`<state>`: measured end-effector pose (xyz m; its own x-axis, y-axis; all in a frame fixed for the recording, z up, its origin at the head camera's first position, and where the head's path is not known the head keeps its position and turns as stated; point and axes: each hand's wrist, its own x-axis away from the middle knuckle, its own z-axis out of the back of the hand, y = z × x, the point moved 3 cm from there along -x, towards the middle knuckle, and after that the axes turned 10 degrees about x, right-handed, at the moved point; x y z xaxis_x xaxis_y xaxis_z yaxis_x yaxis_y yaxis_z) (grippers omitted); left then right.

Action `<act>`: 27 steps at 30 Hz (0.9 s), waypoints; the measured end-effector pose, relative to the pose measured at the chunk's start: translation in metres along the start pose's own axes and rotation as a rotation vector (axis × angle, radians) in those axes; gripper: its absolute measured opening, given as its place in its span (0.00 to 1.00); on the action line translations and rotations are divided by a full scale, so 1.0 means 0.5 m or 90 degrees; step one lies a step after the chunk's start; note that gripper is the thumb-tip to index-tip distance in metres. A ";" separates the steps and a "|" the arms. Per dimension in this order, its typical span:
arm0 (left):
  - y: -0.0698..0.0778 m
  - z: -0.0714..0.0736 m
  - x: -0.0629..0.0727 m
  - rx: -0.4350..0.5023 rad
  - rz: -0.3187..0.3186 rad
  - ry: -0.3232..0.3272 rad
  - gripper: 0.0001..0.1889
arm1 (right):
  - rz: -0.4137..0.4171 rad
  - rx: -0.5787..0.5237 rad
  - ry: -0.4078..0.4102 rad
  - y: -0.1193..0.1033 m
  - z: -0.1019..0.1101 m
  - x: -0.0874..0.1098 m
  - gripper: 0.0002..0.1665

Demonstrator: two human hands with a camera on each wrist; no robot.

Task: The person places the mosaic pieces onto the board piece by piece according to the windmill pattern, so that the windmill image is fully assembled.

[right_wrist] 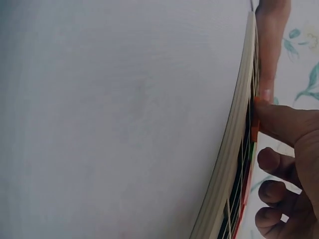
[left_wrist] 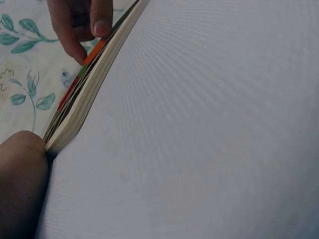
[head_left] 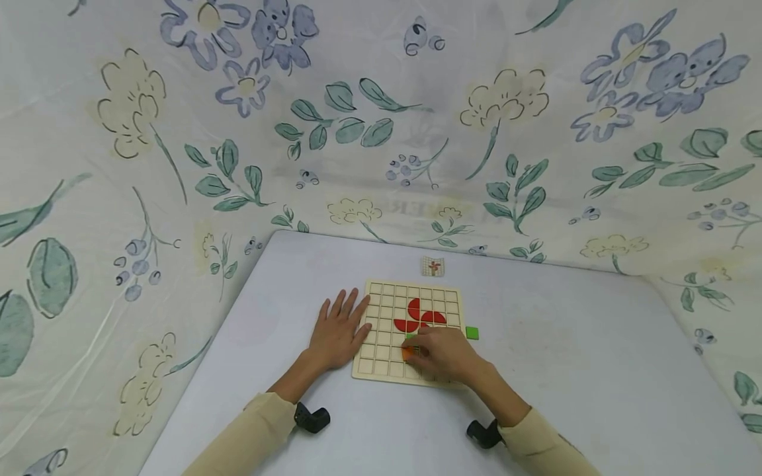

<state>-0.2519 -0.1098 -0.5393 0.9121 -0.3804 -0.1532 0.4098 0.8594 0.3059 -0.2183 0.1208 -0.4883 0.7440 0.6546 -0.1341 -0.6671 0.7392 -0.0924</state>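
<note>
A pale wooden grid board [head_left: 381,362] lies on the white table. Over its lower middle, my right hand [head_left: 445,350] pinches an orange piece [head_left: 407,354] between thumb and finger. The same orange piece [left_wrist: 95,52] shows in the left wrist view, at the board's surface with fingertips at its two ends. Several red rounded pieces [head_left: 406,325] form a pinwheel on the grid, and part of a green piece [head_left: 410,336] shows just below them. My left hand [head_left: 338,334] rests palm down at the board's left edge, fingers spread. The right hand hides part of the grid.
A loose green square [head_left: 472,333] lies on the table just right of the board. Behind the board is a small card [head_left: 432,266] with a red pinwheel pattern. A flower-printed cloth [head_left: 440,145] hangs behind the table [head_left: 595,370]. Black devices [head_left: 312,418] sit at both wrists.
</note>
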 end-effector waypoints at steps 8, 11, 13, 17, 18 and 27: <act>0.001 0.000 0.001 -0.007 0.005 0.001 0.32 | 0.000 0.006 -0.001 0.003 0.008 0.001 0.11; 0.002 0.000 0.001 -0.004 0.005 0.002 0.33 | -0.003 0.000 0.002 0.006 0.010 0.002 0.11; 0.002 -0.001 0.001 -0.001 0.005 0.002 0.33 | -0.008 -0.005 0.002 0.008 0.011 0.003 0.10; 0.001 -0.001 0.003 0.003 0.007 -0.001 0.33 | -0.012 -0.006 0.008 0.014 0.011 0.009 0.12; 0.001 -0.001 0.003 0.002 0.008 -0.002 0.33 | -0.014 -0.008 0.013 0.016 0.011 0.012 0.12; 0.001 -0.002 0.002 0.012 0.008 0.002 0.32 | -0.039 -0.017 0.022 0.040 0.023 0.037 0.07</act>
<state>-0.2508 -0.1097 -0.5401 0.9172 -0.3684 -0.1520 0.3984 0.8573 0.3261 -0.2176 0.1494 -0.4811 0.7818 0.6024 -0.1611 -0.6217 0.7727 -0.1278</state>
